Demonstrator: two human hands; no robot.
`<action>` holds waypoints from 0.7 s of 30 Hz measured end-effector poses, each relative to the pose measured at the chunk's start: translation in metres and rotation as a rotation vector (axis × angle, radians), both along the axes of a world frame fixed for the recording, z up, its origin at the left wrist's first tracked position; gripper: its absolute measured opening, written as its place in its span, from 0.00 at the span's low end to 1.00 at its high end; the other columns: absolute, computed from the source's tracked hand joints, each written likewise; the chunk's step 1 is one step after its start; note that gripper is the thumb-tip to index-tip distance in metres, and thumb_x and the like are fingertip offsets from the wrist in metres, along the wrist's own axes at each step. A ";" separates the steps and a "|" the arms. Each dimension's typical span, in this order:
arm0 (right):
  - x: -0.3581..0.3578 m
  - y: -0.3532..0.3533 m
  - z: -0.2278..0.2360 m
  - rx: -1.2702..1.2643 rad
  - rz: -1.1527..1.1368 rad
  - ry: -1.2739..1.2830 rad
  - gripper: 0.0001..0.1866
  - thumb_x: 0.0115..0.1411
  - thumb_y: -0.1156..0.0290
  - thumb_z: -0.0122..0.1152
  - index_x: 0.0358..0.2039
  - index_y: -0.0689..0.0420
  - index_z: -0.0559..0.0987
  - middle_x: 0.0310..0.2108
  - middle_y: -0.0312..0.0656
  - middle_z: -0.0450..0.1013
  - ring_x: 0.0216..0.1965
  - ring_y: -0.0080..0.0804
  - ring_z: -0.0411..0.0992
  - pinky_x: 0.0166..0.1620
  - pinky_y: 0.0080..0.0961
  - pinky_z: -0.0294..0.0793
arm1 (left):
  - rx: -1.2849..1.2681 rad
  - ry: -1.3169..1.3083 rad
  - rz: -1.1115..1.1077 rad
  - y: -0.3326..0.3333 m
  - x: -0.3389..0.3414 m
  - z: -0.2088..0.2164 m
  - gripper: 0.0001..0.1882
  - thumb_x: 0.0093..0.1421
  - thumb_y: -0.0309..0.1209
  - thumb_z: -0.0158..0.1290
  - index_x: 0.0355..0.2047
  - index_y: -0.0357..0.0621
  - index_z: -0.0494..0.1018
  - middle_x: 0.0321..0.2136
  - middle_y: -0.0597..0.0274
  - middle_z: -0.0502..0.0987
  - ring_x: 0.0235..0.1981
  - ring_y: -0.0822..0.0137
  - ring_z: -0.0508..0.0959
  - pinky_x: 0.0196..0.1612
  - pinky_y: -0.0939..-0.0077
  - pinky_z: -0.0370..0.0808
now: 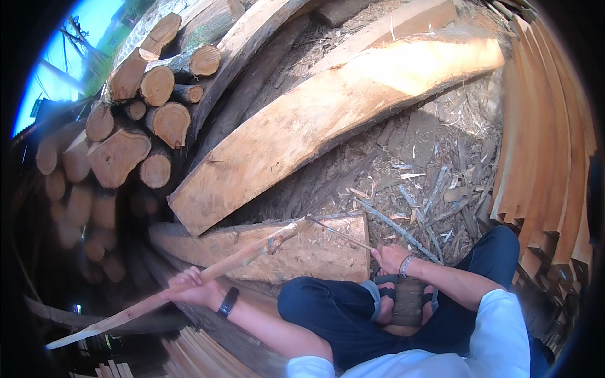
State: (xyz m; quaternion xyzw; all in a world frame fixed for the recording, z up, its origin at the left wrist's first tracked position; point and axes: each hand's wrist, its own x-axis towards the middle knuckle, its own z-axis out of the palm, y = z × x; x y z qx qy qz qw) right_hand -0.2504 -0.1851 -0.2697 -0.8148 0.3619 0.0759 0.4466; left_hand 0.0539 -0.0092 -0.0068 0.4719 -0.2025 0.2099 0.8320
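Note:
My left hand (194,290) is closed around a long peeled wooden stick (238,259), which slants from the lower left up to the middle. Near its upper end the stick has a dark knot. In my right hand (392,259) is a thin tool (346,237) with a slim dark front part and a brownish handle; its kind is too small to make out. The tool's tip meets the stick's upper end, or lies right beside it; I cannot tell which. Beneath both lies a short, flat wood slab (334,255), in front of my bent knees.
A big curved plank (328,120) stretches across the ground beyond the slab. Cut logs (170,124) are piled at the left, and sawn boards (545,138) are stacked at the right. Thin branches (400,232) and wood chips (413,176) litter the soil.

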 end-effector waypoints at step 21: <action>-0.007 0.003 -0.011 -0.057 0.032 -0.086 0.31 0.67 0.54 0.37 0.24 0.66 0.78 0.24 0.64 0.74 0.32 0.61 0.74 0.41 0.49 0.74 | 0.055 -0.072 -0.103 -0.021 -0.011 0.002 0.32 0.63 0.64 0.31 0.15 0.52 0.55 0.09 0.72 0.49 0.09 0.76 0.50 0.18 0.83 0.50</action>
